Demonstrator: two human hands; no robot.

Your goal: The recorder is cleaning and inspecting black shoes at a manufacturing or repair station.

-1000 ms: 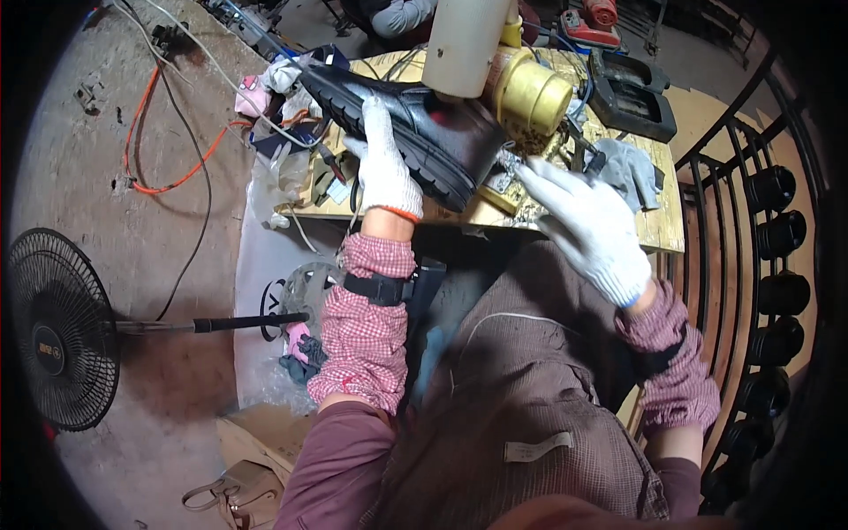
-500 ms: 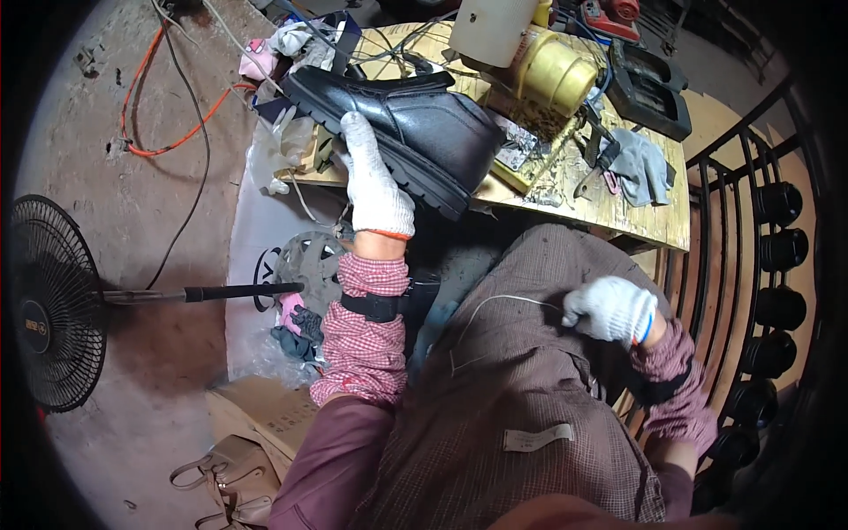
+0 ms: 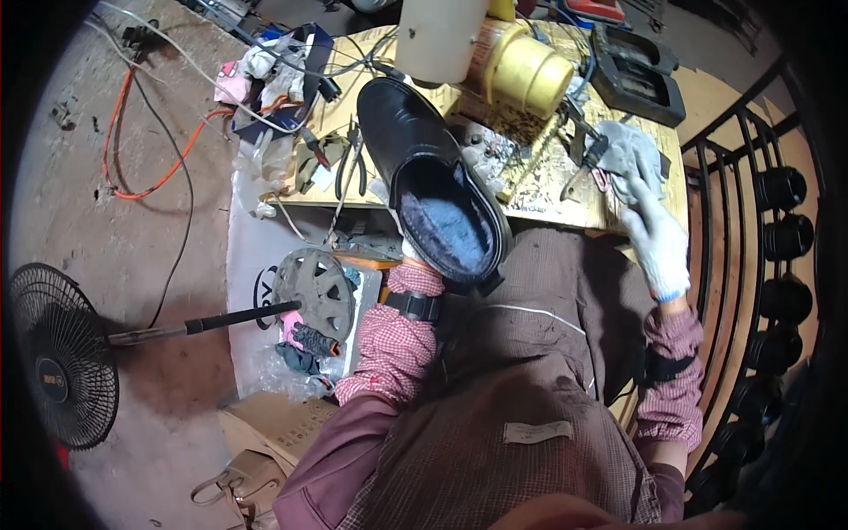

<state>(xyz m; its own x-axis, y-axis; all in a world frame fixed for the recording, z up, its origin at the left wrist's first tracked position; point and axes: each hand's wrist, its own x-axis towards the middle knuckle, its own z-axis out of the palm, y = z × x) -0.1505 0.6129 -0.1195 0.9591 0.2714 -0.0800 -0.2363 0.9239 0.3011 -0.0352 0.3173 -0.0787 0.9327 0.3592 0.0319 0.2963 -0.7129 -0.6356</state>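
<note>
A black leather slip-on shoe [image 3: 411, 128] with a dark fleecy lining is held up at the table's front edge, its opening facing me and its toe pointing away. My left hand [image 3: 408, 251], in a white knit glove, grips it from beneath. Most of that hand is hidden by the shoe. My right hand [image 3: 658, 247], gloved likewise, reaches over the table's right front corner. Its fingers are stretched out onto a crumpled grey cloth [image 3: 629, 150]. Across the brown apron [image 3: 495, 397] on my lap lies a white thread [image 3: 539, 311].
On the wooden table [image 3: 609, 208] stand a yellow plastic container [image 3: 530, 75] and a pale cylinder [image 3: 442, 40]; pliers [image 3: 352, 163] lie at its left. A black tray [image 3: 640, 84] is at back right. A fan [image 3: 66, 353] stands left, a metal rack [image 3: 738, 212] of black shoes right.
The shoe has turned from sole-side and side view to opening toward me. My right hand has left my lap and the thread, moving forward to the grey cloth.
</note>
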